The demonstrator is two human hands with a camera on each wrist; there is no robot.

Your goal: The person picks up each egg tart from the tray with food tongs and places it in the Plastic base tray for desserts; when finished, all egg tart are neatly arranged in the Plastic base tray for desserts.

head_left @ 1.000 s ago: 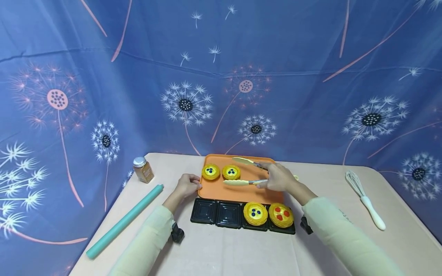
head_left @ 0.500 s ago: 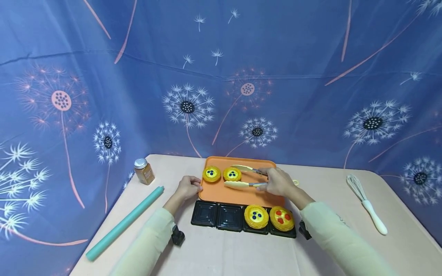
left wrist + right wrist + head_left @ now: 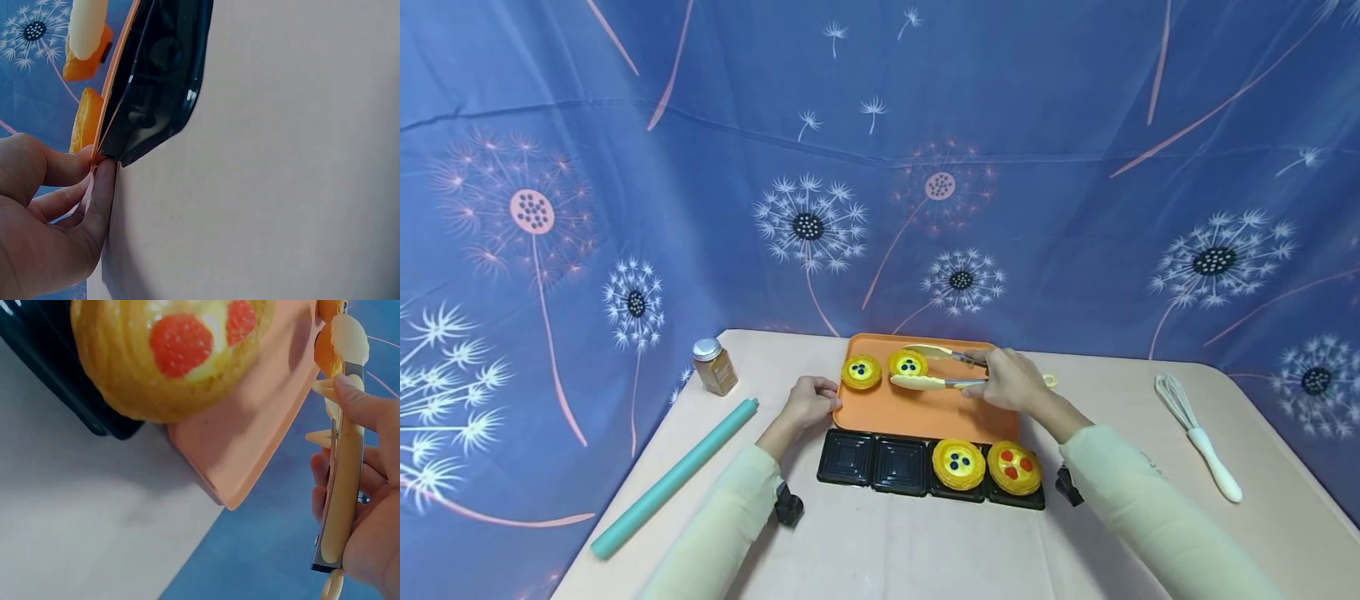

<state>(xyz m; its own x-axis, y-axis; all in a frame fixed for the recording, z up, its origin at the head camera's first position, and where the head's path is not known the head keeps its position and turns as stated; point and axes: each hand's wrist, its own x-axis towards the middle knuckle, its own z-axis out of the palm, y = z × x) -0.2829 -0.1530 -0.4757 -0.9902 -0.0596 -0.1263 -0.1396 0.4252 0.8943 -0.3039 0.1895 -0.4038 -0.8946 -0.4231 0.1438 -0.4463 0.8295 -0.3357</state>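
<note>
Hands reach forward, apart: the left hand (image 3: 808,402) pinches the orange tray (image 3: 917,412); the right hand (image 3: 1013,382) grips tongs (image 3: 958,383) around a tart (image 3: 907,362).

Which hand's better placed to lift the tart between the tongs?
Right, likely: the right hand holds the tongs, tips on either side of that tart; the left hand pinches the orange tray.

Baking-style set-up, kind of room unclear, dandelion-print cloth (image 3: 1060,242) backing the table (image 3: 925,550), whisk (image 3: 1202,446), jar (image 3: 715,369), tarts (image 3: 861,372) on orange tray (image 3: 925,414)
</note>
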